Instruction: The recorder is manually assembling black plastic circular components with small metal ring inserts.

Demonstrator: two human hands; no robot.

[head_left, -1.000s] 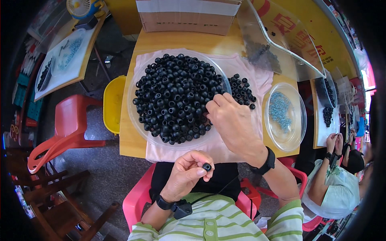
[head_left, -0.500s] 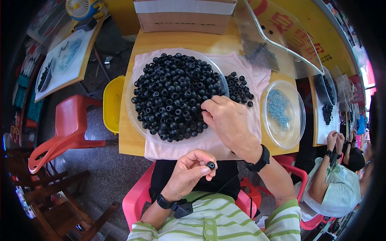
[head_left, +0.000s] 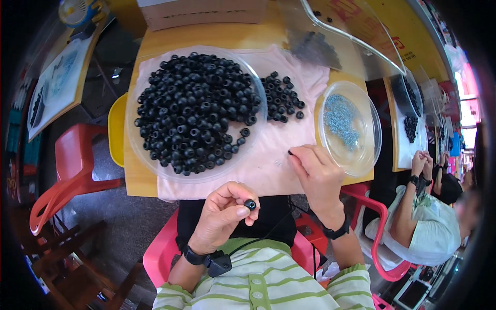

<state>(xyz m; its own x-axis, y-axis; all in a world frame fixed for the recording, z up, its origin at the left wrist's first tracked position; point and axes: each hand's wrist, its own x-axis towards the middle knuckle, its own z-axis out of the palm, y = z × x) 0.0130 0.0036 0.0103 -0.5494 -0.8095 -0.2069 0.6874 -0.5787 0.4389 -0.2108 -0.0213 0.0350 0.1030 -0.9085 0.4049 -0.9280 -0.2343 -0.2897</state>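
Observation:
My left hand (head_left: 221,213), below the table's front edge, pinches a black bead (head_left: 250,204) with a pale ring showing in its hole. My right hand (head_left: 321,178) is closed over the pink cloth, thumb and fingers together. A small dark bit (head_left: 290,152) shows at its fingertips, mostly hidden, so I cannot tell its kind. Left of that hand, a few tiny clear pieces (head_left: 278,163) lie on the cloth. A big round clear tray (head_left: 135,150) holds a heap of black beads (head_left: 196,111). More loose beads (head_left: 281,98) lie beside it.
A round clear tub (head_left: 364,168) with tiny bluish clear pieces (head_left: 341,119) stands at the right. Behind are a clear plastic bin (head_left: 356,39) and a cardboard box (head_left: 206,13). Red chairs (head_left: 77,155) and a yellow basin (head_left: 118,129) are left; a co-worker sits right.
My right hand has moved away from the bead heap, rightward to the cloth near the tub. A gap now shows at the heap's right edge. The left hand still holds its bead.

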